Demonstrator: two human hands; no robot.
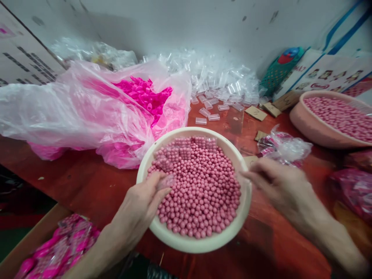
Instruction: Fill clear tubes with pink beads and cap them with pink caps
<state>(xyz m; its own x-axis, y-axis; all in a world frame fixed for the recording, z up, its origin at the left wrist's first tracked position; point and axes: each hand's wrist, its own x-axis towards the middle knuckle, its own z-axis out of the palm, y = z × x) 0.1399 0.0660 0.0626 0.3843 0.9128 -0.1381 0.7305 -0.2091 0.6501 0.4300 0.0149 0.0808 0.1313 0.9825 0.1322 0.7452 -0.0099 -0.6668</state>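
Observation:
A cream bowl (247,193) full of round pink beads (200,193) stands on the red-brown table. Pinched between the thumb and fingers of my left hand (142,197) is a small clear plastic case (165,181), held low over the beads at the bowl's left side. Several clear cases packed with beads (184,152) lie on the beads along the back of the bowl. My right hand (273,178) is at the right rim, its fingers curled and smeared by motion; whether they hold anything cannot be made out.
Behind the bowl lies a heap of empty clear cases (215,77). An open plastic bag (87,112) of bright pink pieces (145,97) is to the left. A second bowl of beads (302,120) stands right, past a crumpled plastic packet (287,147). A box of pink packed items (61,248) is below left.

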